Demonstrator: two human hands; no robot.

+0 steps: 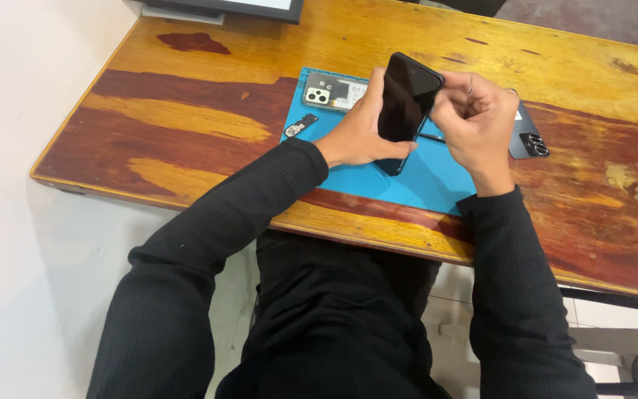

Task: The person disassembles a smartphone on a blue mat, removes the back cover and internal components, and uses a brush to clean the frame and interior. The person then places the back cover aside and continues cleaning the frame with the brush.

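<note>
A black smartphone (405, 103) is held above the blue work mat (430, 181), tilted, with its dark screen turned up toward the camera. It is grasped by the left hand (359, 129) from its left side: the thumb is laid along the near lower edge and the fingers are wrapped behind the body. The right hand (474, 122) is placed at the phone's right upper edge, its fingers curled and pinched together against that edge; a thin dark tool (431, 137) is seen under this hand, but it cannot be told whether it is held in the grip. Both arms are covered by black sleeves.

The mat is laid on a wooden desk (186, 133) with worn red and yellow varnish. On the far left part of the mat, an opened phone body (331, 94) with its camera module shown is lying flat. Just left of the mat, a small flat part (300, 125) is resting on the desk. To the right of the right hand, a dark back cover (529, 137) with camera rings is partly hidden by the wrist.
</note>
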